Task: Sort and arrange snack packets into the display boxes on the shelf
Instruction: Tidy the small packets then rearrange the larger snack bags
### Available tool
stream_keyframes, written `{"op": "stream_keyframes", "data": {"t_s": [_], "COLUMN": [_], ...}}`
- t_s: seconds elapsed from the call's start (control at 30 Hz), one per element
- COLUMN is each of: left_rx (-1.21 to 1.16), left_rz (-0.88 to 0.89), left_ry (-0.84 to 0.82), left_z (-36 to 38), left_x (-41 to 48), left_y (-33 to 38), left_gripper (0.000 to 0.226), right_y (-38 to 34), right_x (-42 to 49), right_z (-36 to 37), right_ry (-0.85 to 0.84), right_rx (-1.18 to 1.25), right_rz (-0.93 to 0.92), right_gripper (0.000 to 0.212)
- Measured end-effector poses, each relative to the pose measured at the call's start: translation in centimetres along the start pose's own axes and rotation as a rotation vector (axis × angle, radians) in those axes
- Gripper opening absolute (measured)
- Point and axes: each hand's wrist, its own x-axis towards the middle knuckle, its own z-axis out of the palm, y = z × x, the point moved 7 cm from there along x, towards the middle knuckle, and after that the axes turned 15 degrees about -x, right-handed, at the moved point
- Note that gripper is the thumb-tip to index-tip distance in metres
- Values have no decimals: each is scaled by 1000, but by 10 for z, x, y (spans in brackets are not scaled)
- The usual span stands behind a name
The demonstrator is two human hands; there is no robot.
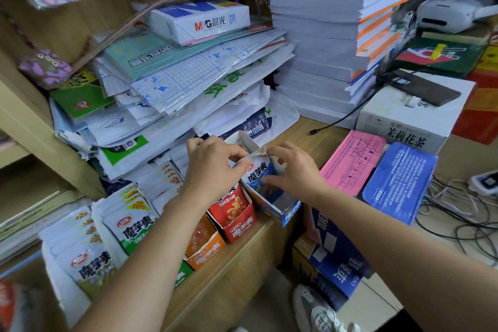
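A blue-and-white snack packet stands upright in the blue display box on the wooden shelf. My left hand pinches the packet's top edge from the left. From the right, my right hand holds the same packet, fingers on its top and its side. Left of the blue box stand a red display box and an orange display box, each with packets inside. Green-and-white snack packets lie stacked at the lower left.
A leaning pile of plastic-wrapped stationery overhangs the boxes. Tall white paper stacks stand behind. A white carton with a phone on it, a pink flat pack and a blue flat pack lie right. Cables trail beyond.
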Motion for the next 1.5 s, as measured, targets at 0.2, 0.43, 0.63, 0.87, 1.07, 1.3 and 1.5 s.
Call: {"op": "stream_keyframes", "data": {"t_s": [0.2,0.43,0.63,0.87,1.07,1.3,1.5], "left_rx": [-113,-75,10,253,191,217,286], "left_rz": [-85,-230,-267,-193,-364,-432,-430], "left_ry": [-123,37,-83,-121,-203,-218,-252], "left_z": [0,-30,-12,-5,1,7,9], "left_x": [2,15,22,23,24,26,27], "left_y": [-2,-38,-41,-30,-37,-29,-31], "left_gripper": [20,25,23,30,32,18,22], "right_y": [-20,-26,-19,-7,-8,0,0], "right_x": [11,16,16,8,-4,-19,-22], "right_z": [-17,-22,-28,-30,-30,-35,-35], "right_ry": [-2,-156,-86,-107,-279,-398,-380], "right_rx": [46,-171,-135,-98,-84,-37,13], "right_rz": [-135,-195,-146,-116,-185,-159,-168], "right_gripper": [35,34,21,25,20,22,24]}}
